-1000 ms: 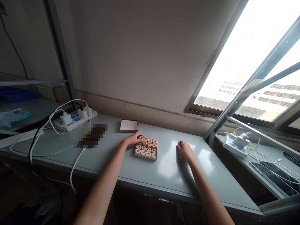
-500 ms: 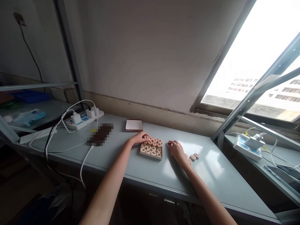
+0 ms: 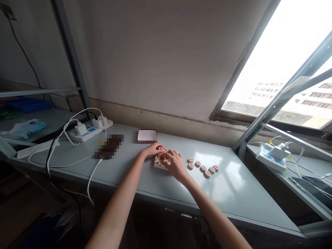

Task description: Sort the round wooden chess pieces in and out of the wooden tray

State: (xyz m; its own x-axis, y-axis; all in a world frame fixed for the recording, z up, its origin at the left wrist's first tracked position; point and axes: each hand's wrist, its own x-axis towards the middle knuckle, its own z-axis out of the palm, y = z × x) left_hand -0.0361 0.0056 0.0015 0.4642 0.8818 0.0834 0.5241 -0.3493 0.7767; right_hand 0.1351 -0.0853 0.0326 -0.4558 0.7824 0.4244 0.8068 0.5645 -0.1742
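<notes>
A small wooden box (image 3: 157, 163) filled with round chess pieces sits on the grey table (image 3: 145, 180). My left hand (image 3: 152, 150) rests on the box's far left corner, fingers curled against it. My right hand (image 3: 173, 164) lies over the box, fingers bent down onto the pieces inside and hiding most of them; what it grips, if anything, is hidden. Several loose round pieces (image 3: 203, 167) lie in a curved row on the table just right of the box.
The box's lid (image 3: 147, 136) lies behind the box near the wall. A dark blurred object (image 3: 109, 147) and a power strip (image 3: 89, 129) with white cables sit to the left. A second power strip (image 3: 271, 158) lies on the right-hand shelf under the window.
My right hand has moved left from the table surface onto the box. The row of loose pieces it left behind is now uncovered. My left hand stays at the box.
</notes>
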